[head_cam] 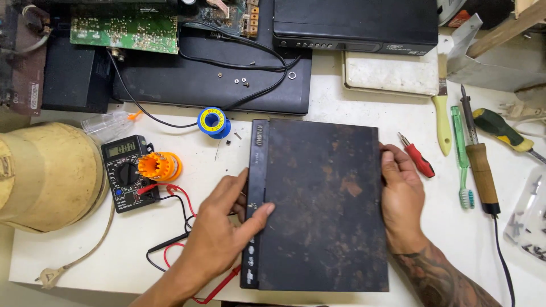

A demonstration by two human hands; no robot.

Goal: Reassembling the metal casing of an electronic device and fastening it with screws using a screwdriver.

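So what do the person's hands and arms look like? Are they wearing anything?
Both hands are bare: no gloves, rings or watch show. The left hand has a plain bare forearm with no sleeve. The right hand leads to a forearm covered in dark tattoo patterns.

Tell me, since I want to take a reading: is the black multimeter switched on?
On. The black multimeter has digits showing on its grey display, and its red and black leads are plugged in.
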